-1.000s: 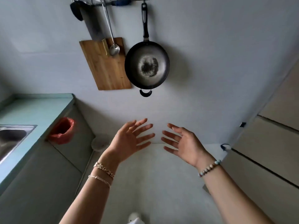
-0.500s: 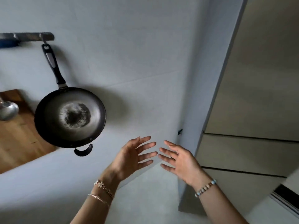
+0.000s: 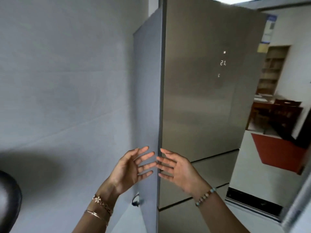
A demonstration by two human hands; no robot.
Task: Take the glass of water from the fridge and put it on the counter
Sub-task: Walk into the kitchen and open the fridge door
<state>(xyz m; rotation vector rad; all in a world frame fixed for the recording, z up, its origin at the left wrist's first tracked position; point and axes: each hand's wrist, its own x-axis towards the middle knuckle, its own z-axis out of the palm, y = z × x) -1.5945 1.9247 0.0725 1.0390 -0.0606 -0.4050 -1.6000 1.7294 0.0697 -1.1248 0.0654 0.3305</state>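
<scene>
Both empty, fingers spread, left hand [image 3: 127, 169] and right hand [image 3: 178, 170] near the tall closed brushed-steel fridge [image 3: 202, 91]; glass unseen, presumably inside; risk: yanking the door, spilling water.

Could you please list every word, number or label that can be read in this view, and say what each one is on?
"21": lit digits on the fridge door, at its display.
A small lit square above the digits and a small lit mark below: too blurred to read.
Blue and yellow sticker at the fridge's upper right edge: its print is too small and blurred to read.
Nothing else legible is visible.
</scene>
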